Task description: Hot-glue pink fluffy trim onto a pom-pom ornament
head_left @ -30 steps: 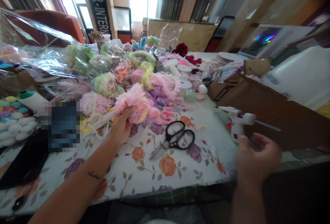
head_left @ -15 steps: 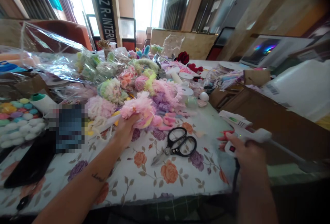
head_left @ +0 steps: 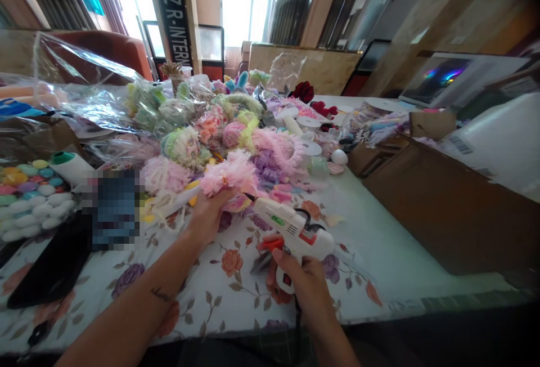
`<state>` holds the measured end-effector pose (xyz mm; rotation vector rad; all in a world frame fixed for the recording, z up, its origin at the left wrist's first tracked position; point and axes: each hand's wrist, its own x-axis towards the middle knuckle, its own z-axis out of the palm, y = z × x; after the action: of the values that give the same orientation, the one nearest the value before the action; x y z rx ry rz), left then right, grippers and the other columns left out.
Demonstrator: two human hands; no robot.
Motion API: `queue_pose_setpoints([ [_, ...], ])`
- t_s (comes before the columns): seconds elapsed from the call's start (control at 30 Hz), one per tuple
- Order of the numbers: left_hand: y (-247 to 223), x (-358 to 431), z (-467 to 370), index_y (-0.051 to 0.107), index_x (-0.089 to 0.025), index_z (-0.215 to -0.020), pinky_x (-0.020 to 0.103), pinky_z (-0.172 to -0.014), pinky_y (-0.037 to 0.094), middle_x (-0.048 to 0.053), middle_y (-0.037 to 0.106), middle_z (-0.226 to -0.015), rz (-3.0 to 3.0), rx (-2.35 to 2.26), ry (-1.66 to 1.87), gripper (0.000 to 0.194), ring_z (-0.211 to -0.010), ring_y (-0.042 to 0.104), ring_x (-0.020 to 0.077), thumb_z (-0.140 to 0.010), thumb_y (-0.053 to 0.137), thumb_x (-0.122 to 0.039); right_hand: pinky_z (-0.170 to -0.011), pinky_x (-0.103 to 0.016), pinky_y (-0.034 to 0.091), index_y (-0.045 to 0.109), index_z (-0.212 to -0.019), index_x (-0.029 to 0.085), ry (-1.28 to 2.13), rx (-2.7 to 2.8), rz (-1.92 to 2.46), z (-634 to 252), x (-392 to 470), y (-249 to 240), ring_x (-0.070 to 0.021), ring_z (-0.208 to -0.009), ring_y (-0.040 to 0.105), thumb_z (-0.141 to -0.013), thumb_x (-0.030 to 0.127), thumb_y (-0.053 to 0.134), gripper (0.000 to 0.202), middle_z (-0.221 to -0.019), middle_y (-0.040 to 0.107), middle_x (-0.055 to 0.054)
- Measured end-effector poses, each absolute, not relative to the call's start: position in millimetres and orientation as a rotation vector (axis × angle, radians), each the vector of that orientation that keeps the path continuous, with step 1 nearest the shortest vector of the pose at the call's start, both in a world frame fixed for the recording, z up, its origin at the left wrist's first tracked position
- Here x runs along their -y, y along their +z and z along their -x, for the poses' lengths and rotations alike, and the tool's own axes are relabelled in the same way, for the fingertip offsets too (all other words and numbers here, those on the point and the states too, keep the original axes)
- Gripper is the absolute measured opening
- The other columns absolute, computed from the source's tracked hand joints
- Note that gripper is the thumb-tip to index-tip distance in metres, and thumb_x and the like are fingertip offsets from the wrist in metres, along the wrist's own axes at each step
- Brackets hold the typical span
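My left hand [head_left: 211, 212] is closed round a fluffy pink yarn piece [head_left: 232, 173] at the middle of the table, with pink and yellow loops hanging beneath it. In my right hand [head_left: 301, 274] is a white glue gun [head_left: 291, 223] with a red trigger. Its dark nozzle points up and left, close beside the pink piece; whether they touch I cannot tell. Black-handled scissors [head_left: 312, 218] lie on the flowered cloth, mostly hidden behind the glue gun.
A heap of pastel yarn [head_left: 181, 144] and clear plastic wrap fills the back. Pompoms [head_left: 34, 204] and a black flat object [head_left: 53, 260] lie at left. On the right stands a brown cardboard box [head_left: 447, 204]. A white ball [head_left: 339, 156] sits near the heap.
My right hand has brought the glue gun from the right side leftward, over the scissors and up to the pink piece. My left hand has stayed nearly in place.
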<state>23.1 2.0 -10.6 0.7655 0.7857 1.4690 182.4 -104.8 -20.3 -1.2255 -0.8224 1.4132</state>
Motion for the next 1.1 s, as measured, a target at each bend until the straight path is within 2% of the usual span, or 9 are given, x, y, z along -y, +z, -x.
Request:
queue_pose_setpoints([
  [0.1, -10.9, 0.5, -23.9, 0.075, -0.017, -0.085, 0.027, -0.074, 0.056, 0.003, 0.076, -0.086, -0.816, -0.803, 1.447, 0.023, -0.079, 0.07, 0.0175, -0.066, 0.086, -0.021, -0.03, -0.019, 0.034, 0.073, -0.098, 0.016, 1.408, 0.828, 1.255, -182.9, 105.6, -22.4, -0.0098, -0.032, 0.045, -0.076, 0.055, 0.077, 0.045, -0.045, 0.058, 0.003],
  [0.37, -12.4, 2.9, -24.4, 0.076, -0.019, -0.084, 0.03, -0.078, 0.056, 0.005, 0.078, -0.092, -0.862, -0.838, 1.417, 0.023, -0.086, 0.071, 0.0215, -0.064, 0.088, -0.022, -0.032, -0.019, 0.032, 0.07, -0.079, 0.017, 1.351, 0.837, 1.33, -180.1, 108.3, -18.1, -0.0094, -0.031, 0.045, -0.076, 0.059, 0.074, 0.042, -0.044, 0.059, 0.001],
  [0.63, -16.3, 2.4, -23.6, 0.077, -0.019, -0.09, 0.031, -0.077, 0.057, 0.004, 0.077, -0.093, -0.911, -0.822, 1.379, 0.023, -0.085, 0.071, 0.0219, -0.068, 0.085, -0.024, -0.031, -0.018, 0.028, 0.067, -0.076, 0.016, 1.368, 0.846, 1.302, -180.8, 107.7, -21.0, -0.0085, -0.03, 0.044, -0.078, 0.06, 0.073, 0.044, -0.043, 0.057, 0.002],
  [0.8, -16.2, 2.8, -23.4, 0.077, -0.019, -0.089, 0.031, -0.081, 0.057, 0.004, 0.078, -0.095, -0.949, -0.808, 1.378, 0.02, -0.086, 0.072, 0.0208, -0.071, 0.083, -0.023, -0.032, -0.018, 0.03, 0.066, -0.075, 0.016, 1.354, 0.841, 1.311, -179.8, 107.8, -19.8, -0.0081, -0.03, 0.044, -0.078, 0.057, 0.073, 0.041, -0.043, 0.058, 0.002],
  [1.1, -13.7, 1.8, -24.1, 0.077, -0.018, -0.094, 0.031, -0.078, 0.058, 0.005, 0.078, -0.093, -0.884, -0.786, 1.39, 0.029, -0.087, 0.073, 0.0227, -0.067, 0.086, -0.024, -0.032, -0.018, 0.032, 0.065, -0.073, 0.016, 1.358, 0.849, 1.301, -180.1, 107.5, -21.8, -0.0079, -0.03, 0.044, -0.08, 0.054, 0.072, 0.039, -0.044, 0.058, 0.001],
])
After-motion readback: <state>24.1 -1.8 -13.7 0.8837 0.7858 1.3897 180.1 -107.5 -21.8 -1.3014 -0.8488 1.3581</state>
